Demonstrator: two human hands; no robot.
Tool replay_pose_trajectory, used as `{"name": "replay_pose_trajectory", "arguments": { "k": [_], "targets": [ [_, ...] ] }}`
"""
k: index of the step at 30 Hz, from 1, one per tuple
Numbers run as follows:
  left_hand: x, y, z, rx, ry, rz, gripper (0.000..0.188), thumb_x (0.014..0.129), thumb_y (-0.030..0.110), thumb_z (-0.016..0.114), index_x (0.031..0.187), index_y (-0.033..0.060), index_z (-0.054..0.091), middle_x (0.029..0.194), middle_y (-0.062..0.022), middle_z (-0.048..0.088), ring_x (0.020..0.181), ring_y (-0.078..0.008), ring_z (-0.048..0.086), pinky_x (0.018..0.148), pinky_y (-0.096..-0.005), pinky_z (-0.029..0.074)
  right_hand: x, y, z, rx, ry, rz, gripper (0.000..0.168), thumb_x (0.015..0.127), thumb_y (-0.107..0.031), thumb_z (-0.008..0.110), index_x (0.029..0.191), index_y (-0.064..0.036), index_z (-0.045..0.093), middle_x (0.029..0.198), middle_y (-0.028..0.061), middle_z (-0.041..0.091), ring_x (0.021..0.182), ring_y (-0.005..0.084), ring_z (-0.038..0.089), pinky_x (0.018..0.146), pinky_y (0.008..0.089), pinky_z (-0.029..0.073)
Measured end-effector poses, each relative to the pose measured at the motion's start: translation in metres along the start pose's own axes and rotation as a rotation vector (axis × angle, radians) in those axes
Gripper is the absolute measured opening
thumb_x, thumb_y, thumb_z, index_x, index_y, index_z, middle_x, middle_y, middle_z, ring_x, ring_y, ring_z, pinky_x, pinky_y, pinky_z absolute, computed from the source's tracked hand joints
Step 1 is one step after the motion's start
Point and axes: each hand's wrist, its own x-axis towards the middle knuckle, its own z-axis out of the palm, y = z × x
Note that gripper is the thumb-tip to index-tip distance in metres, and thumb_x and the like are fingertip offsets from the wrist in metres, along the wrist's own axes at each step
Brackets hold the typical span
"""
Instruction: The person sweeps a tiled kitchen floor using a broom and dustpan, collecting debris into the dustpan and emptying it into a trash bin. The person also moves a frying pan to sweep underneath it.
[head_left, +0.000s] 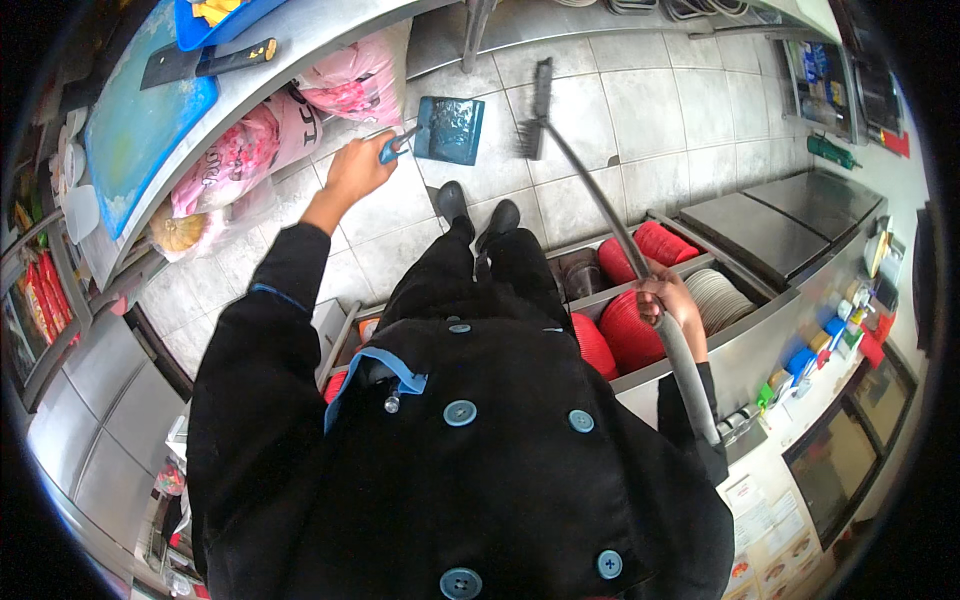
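My left hand grips the handle of a blue dustpan, whose pan is over the tiled floor ahead of my shoes. Its surface looks shiny, and I cannot tell whether anything lies in it. In my right hand is the long grey handle of a broom. The dark broom head is to the right of the dustpan, apart from it and slightly blurred. Both my black shoes stand on the floor just behind the two tools.
Pink plastic sacks and a bagged squash sit under the left counter. A cleaver rests up there by a blue-edged cutting board. At right, a steel unit holds red plates and white plates.
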Motion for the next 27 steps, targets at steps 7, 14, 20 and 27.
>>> {"name": "replay_pose_trajectory", "arguments": {
  "k": [7,14,20,27],
  "targets": [
    [-0.04,0.012,0.04,-0.332,0.516,-0.429,0.019,0.072,0.018,0.06,0.087,0.0081,0.057,0.067,-0.0159,0.061,0.067,-0.0341,0.06,0.062,-0.0396,0.046,0.192,-0.009,-0.013,-0.717,0.268,-0.17,0.067,0.068,0.001,0.049,0.13,0.007,0.022,0.056,0.0114,0.052,0.044,0.0163,0.051,0.038,0.0289,0.04],
    [-0.01,0.046,0.053,-0.245,0.422,-0.562,0.022,0.072,0.021,0.057,0.09,0.0078,0.056,0.073,-0.0186,0.061,0.073,-0.0361,0.06,0.067,-0.0439,0.046,0.198,0.077,0.038,-1.536,-0.019,-0.154,0.086,0.064,-0.004,0.052,0.128,0.015,-0.001,0.087,0.035,0.055,0.085,0.0419,0.058,0.071,0.0426,0.048],
    [-0.029,0.043,0.04,-0.271,0.426,-0.616,0.023,0.072,0.02,0.056,0.091,0.0077,0.056,0.074,-0.0172,0.062,0.075,-0.036,0.059,0.069,-0.0424,0.046,0.078,-0.042,0.045,-1.082,-0.092,0.033,0.076,0.064,-0.005,0.05,0.133,0.003,0.019,0.081,0.0334,0.056,0.079,0.0441,0.057,0.067,0.0426,0.048],
    [-0.005,0.053,0.062,-0.34,0.549,-0.576,0.026,0.071,0.019,0.056,0.093,0.0051,0.056,0.075,-0.02,0.061,0.075,-0.0369,0.059,0.07,-0.0434,0.046,0.205,0.035,0.038,-1.423,0.07,-0.225,0.074,0.062,-0.003,0.049,0.131,0.001,0.023,0.095,0.0337,0.053,0.093,0.0443,0.052,0.079,0.0421,0.044]
  ]
}}
